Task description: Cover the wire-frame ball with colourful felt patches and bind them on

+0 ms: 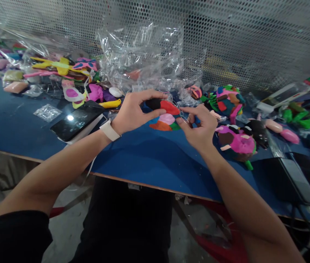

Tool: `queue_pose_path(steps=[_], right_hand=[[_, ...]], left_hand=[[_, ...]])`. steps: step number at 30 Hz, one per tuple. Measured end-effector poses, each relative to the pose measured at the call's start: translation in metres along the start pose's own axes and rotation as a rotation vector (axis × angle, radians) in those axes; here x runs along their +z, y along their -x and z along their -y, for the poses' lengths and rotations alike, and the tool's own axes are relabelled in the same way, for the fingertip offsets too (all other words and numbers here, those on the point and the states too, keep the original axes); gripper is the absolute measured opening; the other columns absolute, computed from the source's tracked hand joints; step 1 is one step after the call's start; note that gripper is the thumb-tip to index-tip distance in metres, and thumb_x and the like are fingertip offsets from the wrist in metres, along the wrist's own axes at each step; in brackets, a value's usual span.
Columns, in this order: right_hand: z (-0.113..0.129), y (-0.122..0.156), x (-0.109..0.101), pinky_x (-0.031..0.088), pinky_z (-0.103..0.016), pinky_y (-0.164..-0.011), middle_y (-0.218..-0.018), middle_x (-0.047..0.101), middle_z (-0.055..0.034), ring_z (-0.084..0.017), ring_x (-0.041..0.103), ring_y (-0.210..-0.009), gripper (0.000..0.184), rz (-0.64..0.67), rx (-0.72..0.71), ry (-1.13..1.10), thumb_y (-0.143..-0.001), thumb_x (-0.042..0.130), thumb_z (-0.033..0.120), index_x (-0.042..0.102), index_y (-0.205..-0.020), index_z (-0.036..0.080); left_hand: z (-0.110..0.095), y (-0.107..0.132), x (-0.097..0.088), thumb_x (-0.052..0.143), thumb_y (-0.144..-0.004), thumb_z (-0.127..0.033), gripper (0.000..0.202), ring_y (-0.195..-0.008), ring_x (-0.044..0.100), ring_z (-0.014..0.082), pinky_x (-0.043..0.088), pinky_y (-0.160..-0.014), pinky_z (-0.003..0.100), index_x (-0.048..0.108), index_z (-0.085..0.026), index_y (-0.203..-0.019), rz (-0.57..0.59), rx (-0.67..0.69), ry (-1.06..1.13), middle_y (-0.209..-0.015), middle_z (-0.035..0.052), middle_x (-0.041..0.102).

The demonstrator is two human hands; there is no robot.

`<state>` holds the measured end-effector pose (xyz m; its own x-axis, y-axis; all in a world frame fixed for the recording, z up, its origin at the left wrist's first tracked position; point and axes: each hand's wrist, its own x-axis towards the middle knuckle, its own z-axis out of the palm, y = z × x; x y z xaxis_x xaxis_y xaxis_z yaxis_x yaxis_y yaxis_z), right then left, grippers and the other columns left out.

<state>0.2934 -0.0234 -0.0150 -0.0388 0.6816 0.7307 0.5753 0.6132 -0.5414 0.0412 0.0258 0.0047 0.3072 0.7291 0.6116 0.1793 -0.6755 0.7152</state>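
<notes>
My left hand (pixel 133 111) is closed on a bundle of coloured foam pieces (pixel 166 113), black and red on top, pink, orange and green below, held just above the blue table (pixel 144 153). A white band sits on that wrist. My right hand (pixel 200 126) pinches the right edge of the same bundle, where thin clear plastic wrap catches the light. Both hands meet over the middle of the table.
A dark phone (pixel 75 122) lies left of my hands. Crumpled clear plastic bags (pixel 144 54) are heaped behind. Piles of coloured foam shapes lie at back left (pixel 62 67) and right (pixel 234 140). A dark tablet (pixel 297 179) rests near the right edge. Perforated mesh (pixel 253 36) backs the table.
</notes>
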Motion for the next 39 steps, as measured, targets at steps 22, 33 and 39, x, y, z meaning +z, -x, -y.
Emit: queue_pose_path(steps=[22,33,39], right_hand=[[-0.029,-0.01,-0.014,0.032,-0.033,-0.048,-0.057,0.041,0.0053,-0.012,0.039,-0.046,0.051,-0.099,0.162,-0.355,-0.107,0.066,0.069,0.076,-0.08,0.027],[-0.039,-0.01,-0.015,0.04,-0.036,-0.063,-0.07,0.049,0.0025,-0.014,0.045,-0.061,0.026,0.197,-0.119,0.071,-0.097,0.083,0.045,0.076,-0.082,0.025],[-0.033,-0.007,-0.011,0.053,-0.039,-0.078,-0.088,0.057,-0.0016,-0.019,0.055,-0.075,0.022,0.249,-0.144,0.031,-0.111,0.057,0.034,0.075,-0.12,0.024]], left_hand=[[-0.001,0.028,0.006,0.059,-0.114,-0.031,0.063,-0.169,0.048,0.027,0.042,-0.14,0.049,0.046,-0.03,-0.175,0.501,0.769,-0.529,-0.172,0.0076,0.061],[-0.021,0.06,-0.024,0.067,-0.112,-0.034,0.059,-0.167,0.051,0.0246,0.026,-0.148,0.053,0.055,-0.044,-0.169,0.939,0.804,-0.504,-0.171,-0.0026,0.062],[-0.017,0.083,-0.06,0.066,-0.111,-0.048,0.071,-0.164,0.055,0.0297,0.014,-0.149,0.062,0.043,-0.033,-0.177,0.833,0.628,-0.408,-0.16,0.0067,0.072]])
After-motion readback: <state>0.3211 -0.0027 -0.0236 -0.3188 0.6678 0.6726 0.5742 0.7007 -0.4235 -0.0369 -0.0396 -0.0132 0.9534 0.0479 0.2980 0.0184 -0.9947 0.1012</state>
